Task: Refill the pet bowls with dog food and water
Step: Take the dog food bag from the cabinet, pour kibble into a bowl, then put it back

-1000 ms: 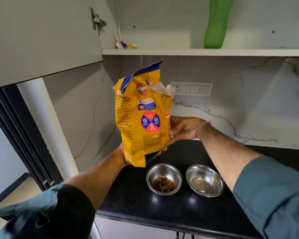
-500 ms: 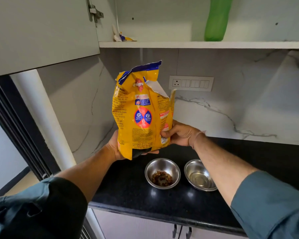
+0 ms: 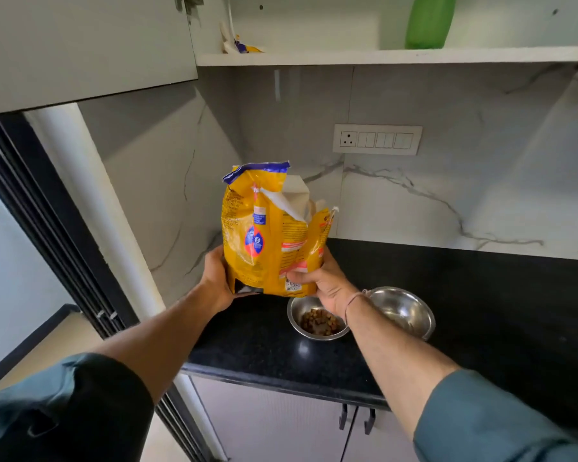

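**Bag upright at the counter's left end, both hands on it**

You've got the dog food bag (image 3: 267, 241) standing tall, torn mouth up, so nothing spills. It sits over the left end of the black counter (image 3: 481, 311), just behind the food bowl (image 3: 296, 323). Your left hand (image 3: 216, 278) wraps the lower left side, fingers curled round behind. Your right hand (image 3: 324, 283) clamps the lower right corner, thumb across the front. Gripping low on both sides supports the soft bag's weight where the food has settled. Whether its base touches the counter I cannot tell.

The bag is bright yellow with a blue strip at the top, creased and slack. The top is ripped open, with white lining showing on the right.

The food bowl is near the left end, about midway between the wall and the front edge. It holds a shallow layer of brown kibble (image 3: 319, 323), by my reckoning a modest serving. The water bowl (image 3: 411, 315) sits just to its right, partly behind your wrist, and I cannot tell if it holds water. A green bottle (image 3: 429, 21) stands on the shelf (image 3: 381, 57) above.
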